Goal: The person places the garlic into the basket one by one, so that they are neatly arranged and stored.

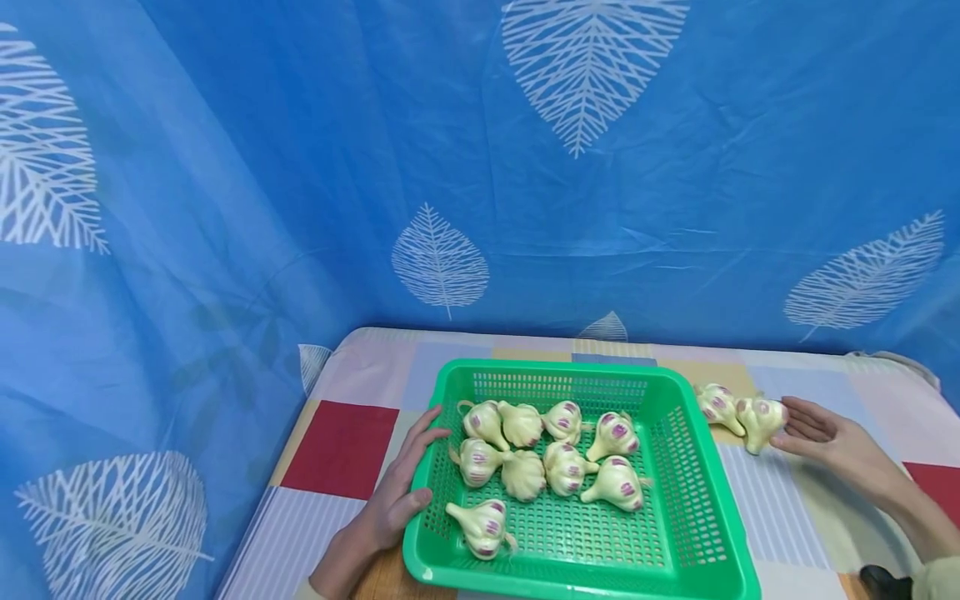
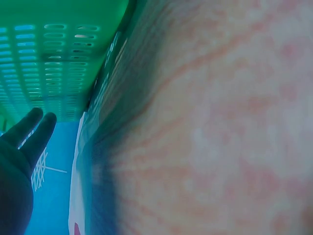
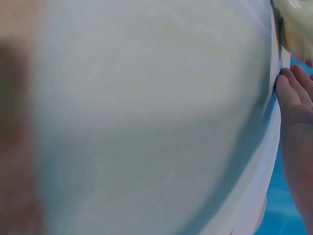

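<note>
A green plastic basket [image 1: 592, 587] holds several garlic bulbs [image 1: 482, 527] with purple streaks, lying in loose rows. At the basket's left side, my left hand [image 1: 397, 500] rests with extended fingers against the rim and the thumb apart from them. The left wrist view shows two of its fingers [image 2: 36, 137] beside the slotted basket wall [image 2: 54, 63]. Outside the basket to the right lie two more garlic bulbs [image 1: 761, 421], side by side. My right hand [image 1: 832, 437] is at the outer bulb's right side, fingers and thumb spread apart, fingertips right at the bulb.
A patchwork-patterned cloth [image 1: 341, 450] covers the table. Blue curtain [image 1: 675, 208] with white leaf prints hangs behind and at the left. A small black object [image 1: 885, 582] lies at the lower right near the right sleeve.
</note>
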`<state>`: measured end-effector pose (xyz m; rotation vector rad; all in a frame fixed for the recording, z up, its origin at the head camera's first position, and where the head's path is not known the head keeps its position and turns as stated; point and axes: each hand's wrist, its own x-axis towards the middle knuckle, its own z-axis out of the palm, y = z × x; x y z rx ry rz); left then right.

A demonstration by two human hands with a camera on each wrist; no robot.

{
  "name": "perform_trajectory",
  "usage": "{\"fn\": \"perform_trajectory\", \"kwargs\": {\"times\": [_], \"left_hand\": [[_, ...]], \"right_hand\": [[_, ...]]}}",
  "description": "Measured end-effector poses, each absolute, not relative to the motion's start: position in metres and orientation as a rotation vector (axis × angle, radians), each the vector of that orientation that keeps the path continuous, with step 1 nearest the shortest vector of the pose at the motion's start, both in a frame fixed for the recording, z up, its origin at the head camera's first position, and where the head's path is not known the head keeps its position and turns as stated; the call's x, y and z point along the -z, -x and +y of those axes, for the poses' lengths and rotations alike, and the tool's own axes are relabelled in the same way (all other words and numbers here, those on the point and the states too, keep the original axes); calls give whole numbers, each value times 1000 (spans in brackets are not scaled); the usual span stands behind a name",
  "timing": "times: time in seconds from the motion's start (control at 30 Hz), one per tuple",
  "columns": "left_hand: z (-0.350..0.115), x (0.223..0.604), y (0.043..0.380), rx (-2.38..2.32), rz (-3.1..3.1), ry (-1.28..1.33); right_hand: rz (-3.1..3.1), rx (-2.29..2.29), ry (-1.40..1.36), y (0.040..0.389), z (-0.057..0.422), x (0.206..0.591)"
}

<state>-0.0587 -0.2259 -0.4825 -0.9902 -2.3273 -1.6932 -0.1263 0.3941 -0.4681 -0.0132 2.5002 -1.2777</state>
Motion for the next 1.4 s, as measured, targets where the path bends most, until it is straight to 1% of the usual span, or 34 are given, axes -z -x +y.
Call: {"fn": "perform_trajectory", "kwargs": {"times": [0.4, 0.83, 1.4], "left_hand": [[-226, 481, 59, 1647, -2349, 977], [-226, 480, 58, 1638, -2368, 967], [-226, 480, 58, 1637, -2380, 952]], "right_hand": [[2577, 1153, -19, 146, 373, 470], [2614, 1235, -86, 147, 372, 474], [2696, 1175, -114, 138, 382, 462]]}}
